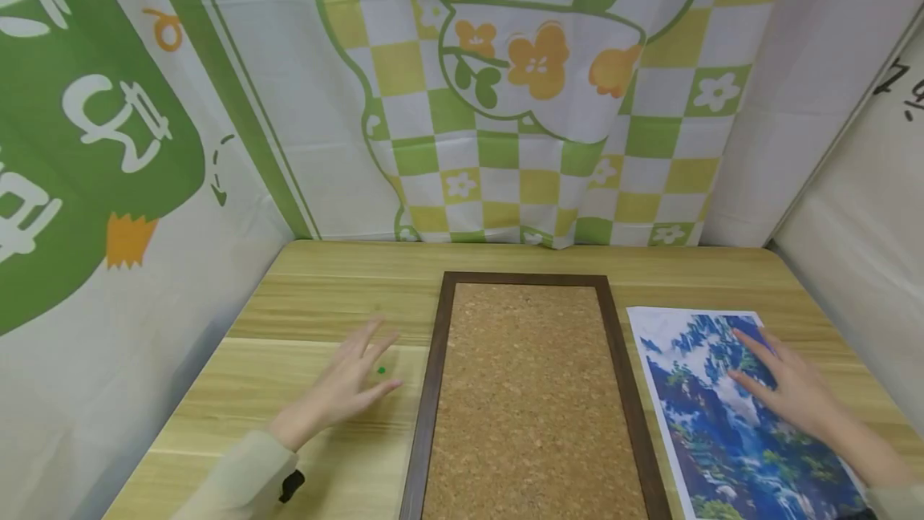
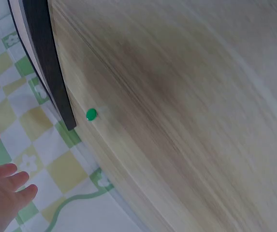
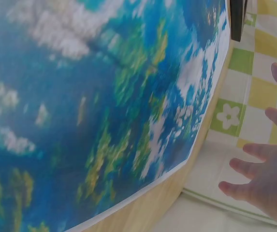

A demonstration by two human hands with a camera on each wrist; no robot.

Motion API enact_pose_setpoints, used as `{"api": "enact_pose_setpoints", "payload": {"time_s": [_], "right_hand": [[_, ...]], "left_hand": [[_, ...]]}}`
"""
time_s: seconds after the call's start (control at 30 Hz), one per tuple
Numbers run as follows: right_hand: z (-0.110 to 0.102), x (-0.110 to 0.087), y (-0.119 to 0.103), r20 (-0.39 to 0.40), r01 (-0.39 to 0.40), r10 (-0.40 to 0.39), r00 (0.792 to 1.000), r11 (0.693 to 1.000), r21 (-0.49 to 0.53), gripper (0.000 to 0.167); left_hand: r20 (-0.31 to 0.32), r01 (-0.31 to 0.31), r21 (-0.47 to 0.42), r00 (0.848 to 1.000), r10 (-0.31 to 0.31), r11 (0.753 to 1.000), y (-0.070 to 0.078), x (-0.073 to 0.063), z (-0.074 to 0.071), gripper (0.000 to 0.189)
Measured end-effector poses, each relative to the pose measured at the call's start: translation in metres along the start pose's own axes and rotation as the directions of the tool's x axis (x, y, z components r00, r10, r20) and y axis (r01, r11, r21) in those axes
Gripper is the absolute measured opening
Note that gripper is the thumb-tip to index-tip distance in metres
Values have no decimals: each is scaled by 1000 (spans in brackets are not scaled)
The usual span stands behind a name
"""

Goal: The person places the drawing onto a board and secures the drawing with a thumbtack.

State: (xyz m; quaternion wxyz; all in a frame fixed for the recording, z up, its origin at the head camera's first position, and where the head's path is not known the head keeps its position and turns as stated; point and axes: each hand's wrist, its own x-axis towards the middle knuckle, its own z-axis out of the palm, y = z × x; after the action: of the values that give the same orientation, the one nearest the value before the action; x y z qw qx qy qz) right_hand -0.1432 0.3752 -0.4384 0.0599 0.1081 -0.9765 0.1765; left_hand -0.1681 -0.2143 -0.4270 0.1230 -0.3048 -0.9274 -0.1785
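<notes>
A cork board point(image 1: 534, 392) in a dark brown wooden frame lies lengthwise on the table, its near end cut off by the head view. To its left my left hand point(image 1: 346, 379) hovers over the tabletop with fingers spread, holding nothing. A small green pushpin point(image 2: 91, 114) is on the wood close by that hand. On the board's right lies a poster point(image 1: 722, 408) of a blue mountain waterfall with a white border. My right hand point(image 1: 801, 383) is over the poster's right side, fingers extended and apart, with nothing in them.
The light wooden table point(image 1: 346, 279) reaches back to a hanging curtain point(image 1: 505, 175) with green and yellow checks and flowers. Printed fabric point(image 1: 87, 143) also hangs along the left side, and pale fabric point(image 1: 859, 215) along the right.
</notes>
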Motion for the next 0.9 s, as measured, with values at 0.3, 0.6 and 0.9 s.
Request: {"api": "enact_pose_setpoints", "payload": {"time_s": [0.3,0.6,0.9], "right_hand": [[-4,0,12,56,-75,72,996,995,59,69],[-5,-1,29,123,-151,138,983,984,98,71],[-5,-3,42,157,-188,170,973,976,110,67]], "left_hand": [[20,-11,-77,1000,12,997,10,4,10,58],[99,18,-179,995,0,984,15,4,19,55],[170,28,-236,985,13,971,18,6,25,53]]}}
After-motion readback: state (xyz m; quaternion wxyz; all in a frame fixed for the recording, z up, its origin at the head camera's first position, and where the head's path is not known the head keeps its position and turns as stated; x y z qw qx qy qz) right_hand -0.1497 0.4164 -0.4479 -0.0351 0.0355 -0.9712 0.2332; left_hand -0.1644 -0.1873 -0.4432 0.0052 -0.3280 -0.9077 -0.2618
